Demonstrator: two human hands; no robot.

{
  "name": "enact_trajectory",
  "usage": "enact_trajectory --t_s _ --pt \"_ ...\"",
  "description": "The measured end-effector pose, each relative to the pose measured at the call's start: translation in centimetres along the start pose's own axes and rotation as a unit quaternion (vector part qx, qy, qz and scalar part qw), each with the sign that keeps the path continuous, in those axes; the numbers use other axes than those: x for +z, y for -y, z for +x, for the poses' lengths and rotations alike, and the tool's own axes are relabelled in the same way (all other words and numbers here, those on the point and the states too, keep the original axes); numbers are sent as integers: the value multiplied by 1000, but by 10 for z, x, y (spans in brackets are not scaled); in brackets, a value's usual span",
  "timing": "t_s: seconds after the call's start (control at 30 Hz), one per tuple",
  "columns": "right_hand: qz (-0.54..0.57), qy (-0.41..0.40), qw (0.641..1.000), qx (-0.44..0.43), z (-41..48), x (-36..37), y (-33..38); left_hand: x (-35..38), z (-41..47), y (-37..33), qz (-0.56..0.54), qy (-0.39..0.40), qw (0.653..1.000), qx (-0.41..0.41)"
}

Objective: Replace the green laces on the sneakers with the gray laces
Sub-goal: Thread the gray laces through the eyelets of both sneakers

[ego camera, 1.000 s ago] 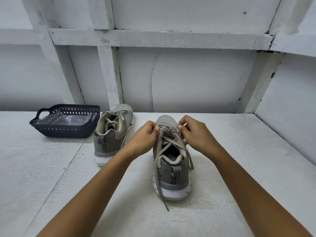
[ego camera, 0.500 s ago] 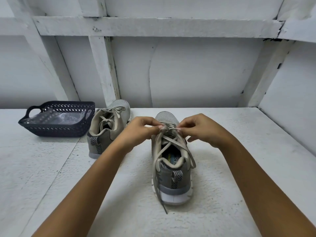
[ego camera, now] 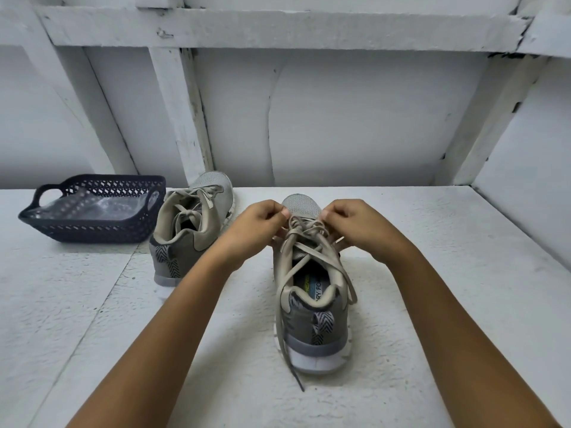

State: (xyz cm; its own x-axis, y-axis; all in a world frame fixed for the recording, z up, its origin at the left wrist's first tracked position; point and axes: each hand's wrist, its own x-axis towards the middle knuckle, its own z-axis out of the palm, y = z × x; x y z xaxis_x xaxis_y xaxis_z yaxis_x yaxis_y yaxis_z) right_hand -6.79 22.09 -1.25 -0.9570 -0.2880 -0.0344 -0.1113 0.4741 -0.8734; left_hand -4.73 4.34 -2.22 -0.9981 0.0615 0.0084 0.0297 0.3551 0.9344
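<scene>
**Hands at lace, near sneaker**

L hand (ego camera: 258, 225) & R hand (ego camera: 355, 223): fingers curled, each pinching the lace (ego camera: 304, 230) at lower eyelets of near sneaker (ego camera: 312, 304), center of table (ego camera: 432, 273). 2nd sneaker (ego camera: 191, 230) beside basket (ego camera: 92, 227), left.

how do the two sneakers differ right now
Both the left hand and right hand pinch the near sneaker's lace near the toe; the far sneaker is untouched. The near sneaker's heel faces the camera squarely; the far sneaker is angled, toe to the right, beside the basket. A lace end trails past the near sneaker's heel; the far sneaker's laces lie on top of it. Both stand upright, gray-tan.
</scene>
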Motion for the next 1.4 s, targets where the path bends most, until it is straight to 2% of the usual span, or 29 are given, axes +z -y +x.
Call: enact_trajectory --t_s 0.07,0.2,0.4,0.57,0.7,0.83,0.97,1.1,1.27,1.4 --pt "4 19 1000 0 -1 -5 0 -4 -1 -1 -5 12 1000 -2" --pt "-5 43 999 -28 -4 -6 1 -7 -4 1 69 30 997 6" --pt "8 41 999 -5 0 1 -2 0 -3 -1 13 10 1000 -8" --pt "5 -3 999 37 9 13 -8 11 2 3 26 -33 999 -11" --pt "4 -26 999 37 11 17 -11 16 5 8 33 -68 997 -3" --pt "4 -26 999 24 10 16 -10 13 6 6 -1 -48 999 -8" --pt "85 -3 995 50 6 6 -9 8 4 6 -26 -34 998 -39" --pt "42 14 998 33 5 2 -8 8 2 4 17 -19 999 -32" --pt "36 13 998 47 8 7 -10 10 3 4 -22 -23 999 -37" --pt "31 8 999 22 9 12 -10 14 5 2 -13 -28 999 -42"
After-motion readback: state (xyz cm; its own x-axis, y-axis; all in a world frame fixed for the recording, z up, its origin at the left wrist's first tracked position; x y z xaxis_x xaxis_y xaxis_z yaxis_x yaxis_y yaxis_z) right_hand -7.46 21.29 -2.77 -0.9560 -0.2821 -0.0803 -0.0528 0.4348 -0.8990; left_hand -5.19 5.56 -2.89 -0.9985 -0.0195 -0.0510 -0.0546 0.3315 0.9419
